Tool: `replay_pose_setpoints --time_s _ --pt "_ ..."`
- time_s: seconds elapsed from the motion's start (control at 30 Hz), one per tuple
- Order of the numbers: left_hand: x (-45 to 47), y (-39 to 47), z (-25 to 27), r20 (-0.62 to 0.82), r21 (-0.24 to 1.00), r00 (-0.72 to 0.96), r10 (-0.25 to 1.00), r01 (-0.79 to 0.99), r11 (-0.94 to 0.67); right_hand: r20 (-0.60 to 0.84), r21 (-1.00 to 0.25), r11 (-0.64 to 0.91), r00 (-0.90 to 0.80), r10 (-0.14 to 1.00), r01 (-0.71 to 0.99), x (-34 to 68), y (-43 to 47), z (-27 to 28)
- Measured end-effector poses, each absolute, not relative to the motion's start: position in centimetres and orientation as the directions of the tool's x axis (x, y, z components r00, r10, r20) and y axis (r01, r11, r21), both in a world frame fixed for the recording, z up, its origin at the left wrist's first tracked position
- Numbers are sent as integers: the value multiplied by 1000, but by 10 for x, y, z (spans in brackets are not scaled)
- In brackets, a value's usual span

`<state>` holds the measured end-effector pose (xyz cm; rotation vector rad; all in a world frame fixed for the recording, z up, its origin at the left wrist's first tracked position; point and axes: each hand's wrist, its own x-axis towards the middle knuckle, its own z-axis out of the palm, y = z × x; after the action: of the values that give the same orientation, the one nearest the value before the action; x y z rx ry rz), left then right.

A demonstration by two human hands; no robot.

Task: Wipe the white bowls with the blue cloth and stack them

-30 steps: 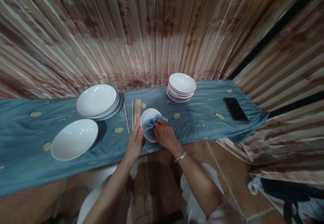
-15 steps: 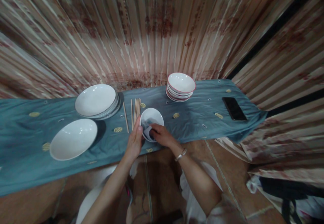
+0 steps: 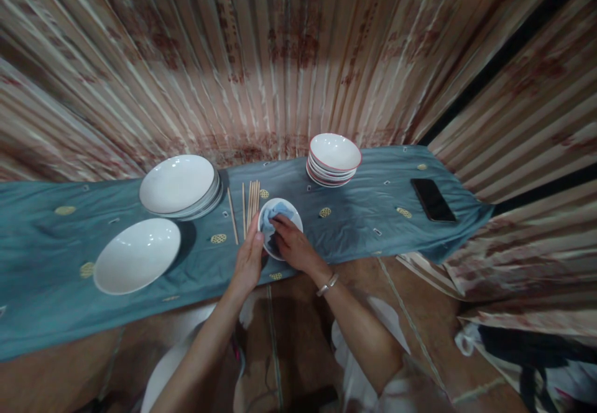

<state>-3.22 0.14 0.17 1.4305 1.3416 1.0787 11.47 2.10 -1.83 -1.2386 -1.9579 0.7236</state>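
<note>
A small white bowl [image 3: 296, 215] is tilted toward me above the front edge of the table. My left hand [image 3: 249, 257] grips it by its left side, thumb near the rim. Inside the bowl my right hand [image 3: 295, 244] presses a light blue cloth [image 3: 278, 212] against the inner wall, its fingers closed on it. Part of the cloth is hidden beneath the fingers. Just behind the bowl lie several wooden chopsticks [image 3: 253, 198], with two more set apart to their left.
On the blue tablecloth [image 3: 354, 232] stand a stack of red-rimmed bowls [image 3: 332, 158], a stack of large white plates [image 3: 177, 183] and a single large white dish [image 3: 137, 256]. A black phone [image 3: 433, 200] lies at the right. Pleated curtains [image 3: 289, 89] hang behind the table.
My right hand has shifted within the bowl, and the blue cloth now shows more plainly, toward the far wall. The left hand still supports the bowl in nearly the same place.
</note>
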Motion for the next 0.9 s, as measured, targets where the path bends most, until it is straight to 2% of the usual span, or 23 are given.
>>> replay_pose_setpoints --time_s 0.3,0.47,0.63,0.9 --pt "-32 1 4 -2 974 50 999 227 -9 131 -507 311 -284 950 804 118 12 5" --pt "-33 1 4 11 972 52 999 235 -23 56 -459 279 -286 957 844 125 10 10" --pt "-33 2 3 17 971 52 998 237 -29 2 -537 278 -329 944 796 137 11 11" --pt "-33 3 2 0 970 46 999 243 -11 -29 -800 234 -426 904 553 147 13 5"
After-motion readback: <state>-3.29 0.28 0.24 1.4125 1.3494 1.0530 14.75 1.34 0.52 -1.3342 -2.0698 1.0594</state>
